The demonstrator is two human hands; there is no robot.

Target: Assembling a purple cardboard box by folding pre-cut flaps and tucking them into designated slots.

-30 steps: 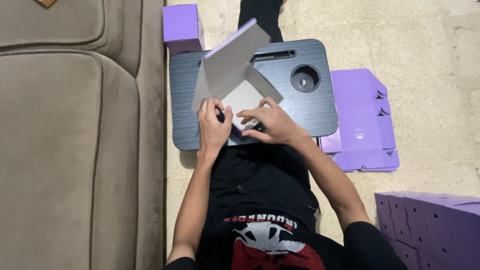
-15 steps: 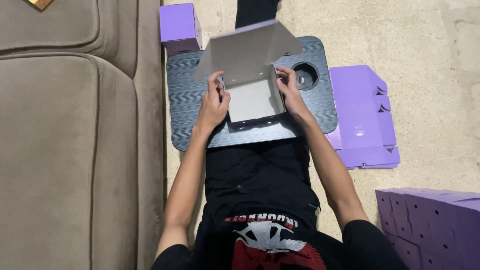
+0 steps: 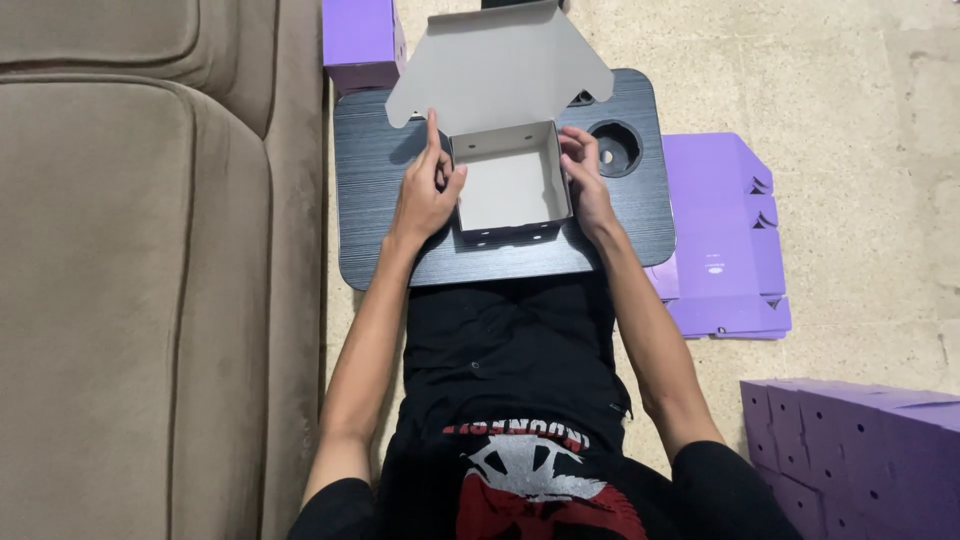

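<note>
Since the earlier frame, we have set the box squarer on the worktop, lid upright behind it. Left hand grips the box's left wall, forefinger raised; right hand grips its right wall. Flat purple boxes lie right of the worktop.

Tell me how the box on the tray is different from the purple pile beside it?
The open box stands folded with its lid up, showing grey insides; the flat box stack lies unfolded, purple side up. The box sits on the lap tray; the stack lies on the floor. Both are cardboard.
</note>
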